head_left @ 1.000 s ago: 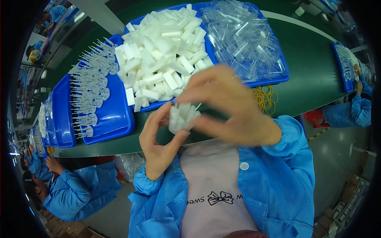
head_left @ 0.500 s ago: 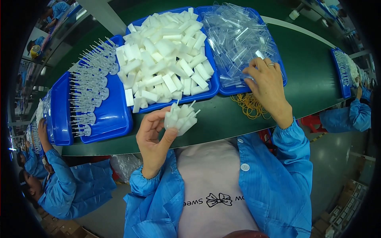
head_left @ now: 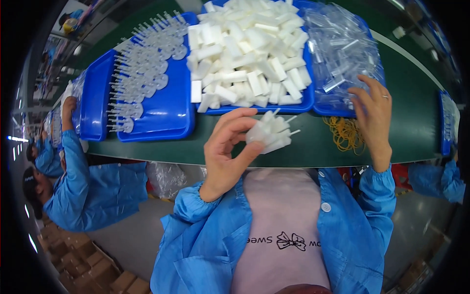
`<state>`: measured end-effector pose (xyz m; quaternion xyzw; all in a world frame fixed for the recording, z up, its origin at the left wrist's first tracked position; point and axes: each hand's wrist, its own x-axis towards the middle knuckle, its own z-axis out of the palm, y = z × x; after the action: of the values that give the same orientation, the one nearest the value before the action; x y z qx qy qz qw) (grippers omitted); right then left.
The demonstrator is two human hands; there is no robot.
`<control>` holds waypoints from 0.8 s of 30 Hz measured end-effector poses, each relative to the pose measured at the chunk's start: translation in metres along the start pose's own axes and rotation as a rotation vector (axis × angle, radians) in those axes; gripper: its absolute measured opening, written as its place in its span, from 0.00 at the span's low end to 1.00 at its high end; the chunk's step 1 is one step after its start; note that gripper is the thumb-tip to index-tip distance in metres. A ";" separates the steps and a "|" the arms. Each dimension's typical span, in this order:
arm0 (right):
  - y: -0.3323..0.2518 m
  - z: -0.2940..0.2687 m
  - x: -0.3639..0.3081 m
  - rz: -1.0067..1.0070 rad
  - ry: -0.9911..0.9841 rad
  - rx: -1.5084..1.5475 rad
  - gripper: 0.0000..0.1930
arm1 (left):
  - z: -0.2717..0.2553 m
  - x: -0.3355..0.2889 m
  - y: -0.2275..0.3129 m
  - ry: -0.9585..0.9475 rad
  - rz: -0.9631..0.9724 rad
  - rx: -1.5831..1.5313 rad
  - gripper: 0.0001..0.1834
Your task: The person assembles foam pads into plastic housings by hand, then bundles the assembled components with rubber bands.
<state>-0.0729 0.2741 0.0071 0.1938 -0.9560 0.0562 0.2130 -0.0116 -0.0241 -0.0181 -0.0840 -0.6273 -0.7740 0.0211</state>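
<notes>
A cluster of white foam blocks with thin white rods (head_left: 272,131) is pinched between the thumb and fingers of my left hand (head_left: 227,149), just in front of the foam tray. Its rods point up and to the right. My right hand (head_left: 376,115) reaches over the near right part of a blue tray of clear plastic sleeves (head_left: 338,54), its thumb and fingers curved and apart. I see nothing held in it, though a transparent sleeve would be hard to make out there. Below that tray, next to my right hand, lies a heap of yellow rubber bands (head_left: 344,134).
White foam blocks (head_left: 249,59) fill the middle blue tray (head_left: 254,110). Left of it, a blue tray (head_left: 171,117) holds rows of clear plastic pieces with thin stems (head_left: 142,73). Another blue tray (head_left: 95,100) stands farther left. A co-worker in blue (head_left: 85,191) sits at the left.
My view has turned, so trays and bench appear farther right. My right hand's fingers have spread and come nearer the tray's front edge. My left hand keeps its hold on the foam cluster.
</notes>
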 end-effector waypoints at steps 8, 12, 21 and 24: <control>-0.055 -0.045 0.008 0.383 -0.011 1.017 0.09 | 0.005 -0.003 0.004 -0.001 0.096 0.254 0.17; -0.071 -0.051 0.017 -0.019 -0.030 0.865 0.09 | 0.009 -0.001 0.008 -0.002 0.166 0.306 0.18; -0.080 -0.044 0.020 0.122 -0.093 1.134 0.09 | 0.006 -0.001 0.020 -0.038 0.313 0.444 0.20; -0.074 -0.043 0.017 0.129 -0.093 1.185 0.09 | 0.004 -0.001 0.021 -0.046 0.338 0.475 0.20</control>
<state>-0.0416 0.2086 0.0554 0.2234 -0.7800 0.5841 0.0229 -0.0070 -0.0248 0.0025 -0.1977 -0.7683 -0.5889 0.1544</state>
